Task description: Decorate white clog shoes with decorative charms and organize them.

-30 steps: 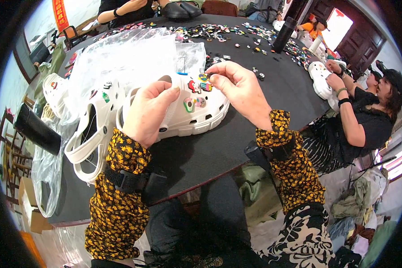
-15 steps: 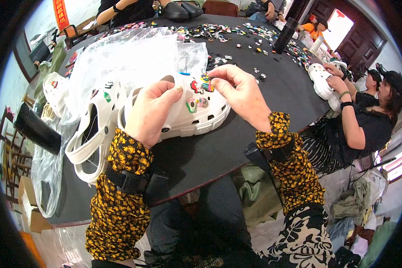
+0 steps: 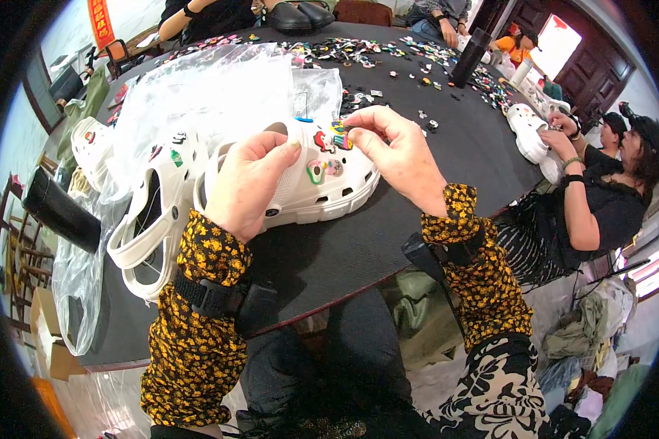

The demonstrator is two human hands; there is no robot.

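Observation:
A white clog shoe [image 3: 322, 192] lies on the black round table [image 3: 373, 241] in front of me. My left hand [image 3: 245, 183] grips its heel side and holds it steady. The thumb and fingers of my right hand [image 3: 392, 150] pinch a small colourful charm [image 3: 340, 135] against the top of the clog. Other charms [image 3: 322, 170] sit in the clog's holes: red, green and pink ones. A second white clog [image 3: 150, 212] with a few charms lies just to the left of it.
Clear plastic bags [image 3: 205, 91] lie behind the clogs. Several loose charms [image 3: 388, 55] are scattered across the far table. A black cylinder [image 3: 467, 58] stands at the back right. A person in black [image 3: 600, 197] at the right works on another white clog [image 3: 527, 128].
My right hand has shifted slightly left along the clog's top with the charm. The left hand keeps its hold on the clog.

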